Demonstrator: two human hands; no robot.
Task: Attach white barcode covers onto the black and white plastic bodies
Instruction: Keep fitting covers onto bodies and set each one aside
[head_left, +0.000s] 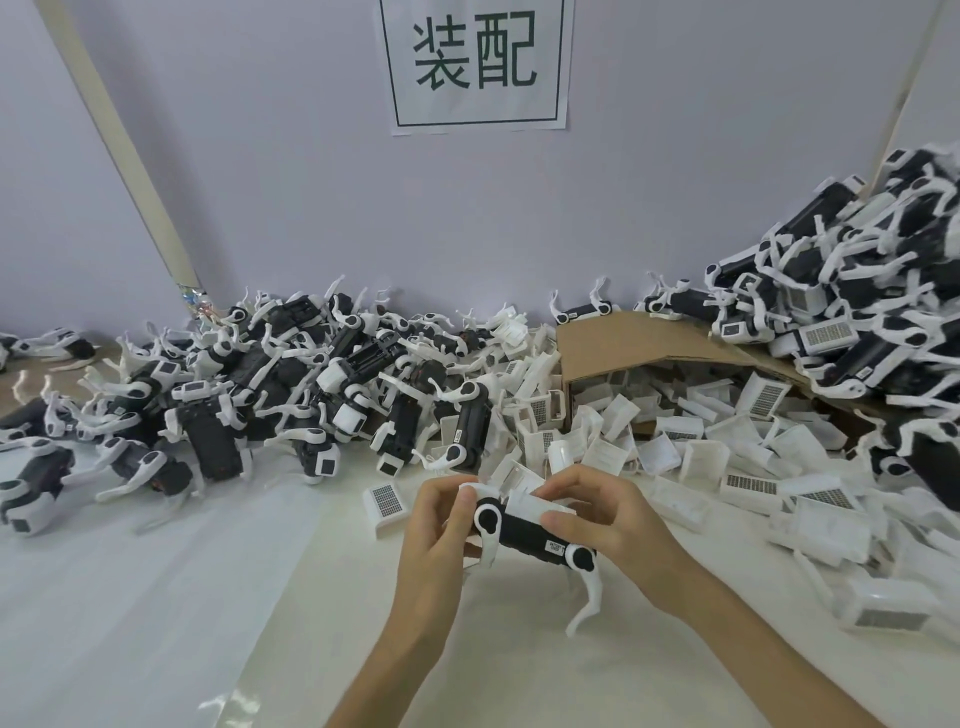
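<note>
left hand (434, 525) fingers gripping black and white body (524, 535), right hand (597, 514) fingers pinching white cover (532, 504) on it

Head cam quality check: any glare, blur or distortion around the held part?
Head view: light soft and even, shadows faint under the left hand and right hand; small glare patches on the table sheet; the held body and white cover are sharp; the right pile smears toward the frame edge; wide-angle bend tilts the wall strip.
</note>
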